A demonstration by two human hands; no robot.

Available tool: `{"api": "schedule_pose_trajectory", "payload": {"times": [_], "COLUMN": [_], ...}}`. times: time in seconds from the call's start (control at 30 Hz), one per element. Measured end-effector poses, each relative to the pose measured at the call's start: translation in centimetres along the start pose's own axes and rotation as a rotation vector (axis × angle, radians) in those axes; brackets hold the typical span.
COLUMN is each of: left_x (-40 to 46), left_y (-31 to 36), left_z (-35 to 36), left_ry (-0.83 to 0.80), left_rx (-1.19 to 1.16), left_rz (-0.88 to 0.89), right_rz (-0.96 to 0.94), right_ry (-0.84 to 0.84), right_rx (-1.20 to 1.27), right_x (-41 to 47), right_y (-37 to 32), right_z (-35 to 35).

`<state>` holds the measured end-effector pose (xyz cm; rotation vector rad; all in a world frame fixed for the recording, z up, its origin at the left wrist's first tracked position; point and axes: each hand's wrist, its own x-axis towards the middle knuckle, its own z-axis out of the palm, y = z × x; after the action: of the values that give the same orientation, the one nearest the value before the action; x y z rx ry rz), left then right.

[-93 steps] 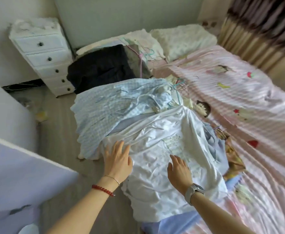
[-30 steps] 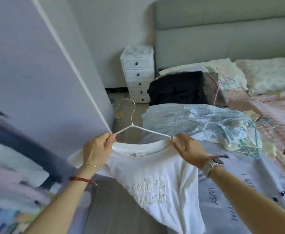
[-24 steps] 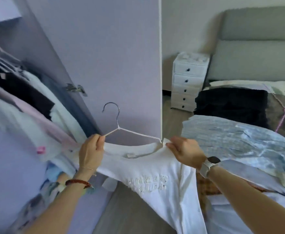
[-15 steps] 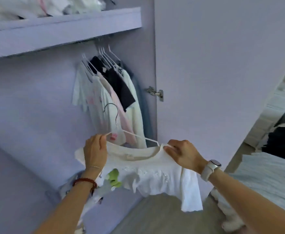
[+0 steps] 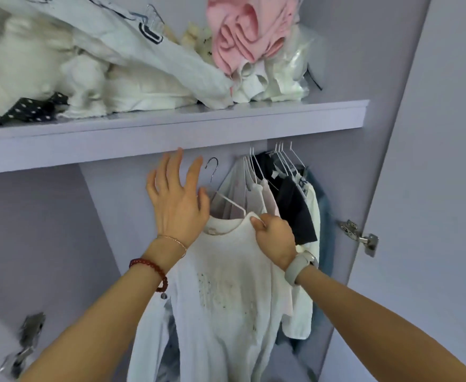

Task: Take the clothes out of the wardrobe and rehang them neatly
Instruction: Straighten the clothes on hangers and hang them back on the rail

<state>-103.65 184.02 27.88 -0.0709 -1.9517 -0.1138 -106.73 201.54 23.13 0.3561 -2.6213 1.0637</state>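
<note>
A white T-shirt (image 5: 226,293) on a white wire hanger (image 5: 220,193) is held up at the centre of the view, inside a lilac wardrobe (image 5: 400,133). Its shoulder is pinched by the curled fingers of the right hand (image 5: 274,238). The left hand (image 5: 178,201), at 10 o'clock from the shirt, is spread open. Hung clothes (image 5: 284,199) are seen at 2 o'clock. Crumpled garments (image 5: 132,56) are piled on the shelf (image 5: 171,130) at 12 o'clock.

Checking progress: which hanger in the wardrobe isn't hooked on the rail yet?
The white T-shirt's hanger, held by the right hand: its grey hook is free below the shelf.
</note>
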Motion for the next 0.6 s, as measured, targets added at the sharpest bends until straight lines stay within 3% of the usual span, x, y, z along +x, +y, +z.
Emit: {"api": "schedule_pose_trajectory", "payload": {"times": [0.27,0.6], "left_x": [5.0,5.0], "left_y": [-2.4,-3.1], "left_z": [4.0,5.1], "left_ry": [-0.027,0.037], "left_rx": [0.35,0.436], "left_rz": [0.025,0.043], "right_rz": [0.07,0.128], "right_ry": [0.186,0.04], "right_rx": [0.056,-0.094], "right_x": [7.8,11.5], "right_y": [-0.4,1.1], "right_z": [1.1,5.1]}}
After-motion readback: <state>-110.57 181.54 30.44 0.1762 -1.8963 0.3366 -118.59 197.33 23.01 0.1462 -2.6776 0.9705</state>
